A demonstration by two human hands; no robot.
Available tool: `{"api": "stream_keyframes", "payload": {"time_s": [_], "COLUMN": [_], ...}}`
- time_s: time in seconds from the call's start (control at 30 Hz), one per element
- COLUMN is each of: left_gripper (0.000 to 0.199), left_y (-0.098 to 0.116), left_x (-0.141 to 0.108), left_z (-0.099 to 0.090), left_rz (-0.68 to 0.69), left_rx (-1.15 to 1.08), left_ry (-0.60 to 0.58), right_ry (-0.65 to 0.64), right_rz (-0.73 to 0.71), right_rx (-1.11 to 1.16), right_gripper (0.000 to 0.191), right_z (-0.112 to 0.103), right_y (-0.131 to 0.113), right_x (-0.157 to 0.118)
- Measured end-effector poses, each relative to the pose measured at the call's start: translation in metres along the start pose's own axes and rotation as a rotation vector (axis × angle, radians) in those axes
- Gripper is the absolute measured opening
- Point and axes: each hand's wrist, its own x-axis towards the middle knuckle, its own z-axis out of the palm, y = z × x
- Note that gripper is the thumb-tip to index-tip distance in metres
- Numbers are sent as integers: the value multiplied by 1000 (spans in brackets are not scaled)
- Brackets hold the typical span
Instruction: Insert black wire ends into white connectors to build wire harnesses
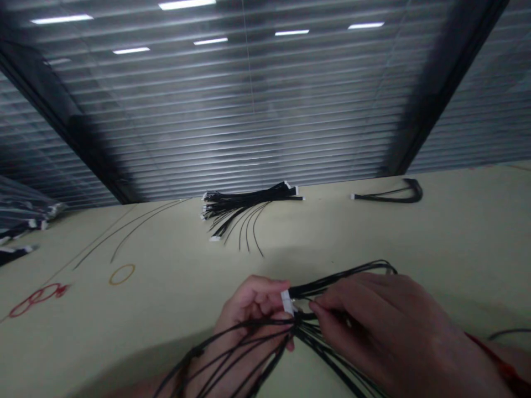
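Observation:
My left hand (255, 309) is closed on a white connector (286, 302), its thumb and fingers at the connector's left side. Black wires (340, 273) run from the connector to the right and loop back near my right hand. More black wires (232, 337) fan out below it, across my left wrist and down toward the bottom edge. My right hand (373, 326) pinches a thin black wire (309, 300) between thumb and forefinger, just right of the connector. Whether the wire's tip sits in the connector, I cannot make out.
A bundle of black wire harnesses (253, 202) with white connectors lies at the table's back edge. Right of it is a bent harness (385, 196). To the left are a yellow ring (121, 274), red cord (37, 300), loose wires and bagged harnesses (25, 221). Blinds (249, 110) rise behind the table.

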Motion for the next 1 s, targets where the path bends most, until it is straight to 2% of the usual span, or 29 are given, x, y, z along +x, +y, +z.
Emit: {"api": "stream_keyframes", "payload": {"time_s": [0.3,0.5,0.77,1.0], "left_gripper": [26,24,22,21], "left_y": [-3,1,4,6], "left_x": [-2,-4,-4,-3], "left_z": [-1,-4,-3,0], "left_rz": [7,7,14,55], "left_rx": [-31,-18,-16,-52], "left_ry": [-42,-83,-99,-116], "right_ry": [-75,-31,-37,-125], "right_rz": [21,35,39,85], "right_rx": [20,38,-11,104], "right_gripper": [24,22,23,18], "right_z": [-2,-4,-1,-4], "right_y": [-5,-6,-5,-7], "right_x": [-1,-2,-4,-2]}}
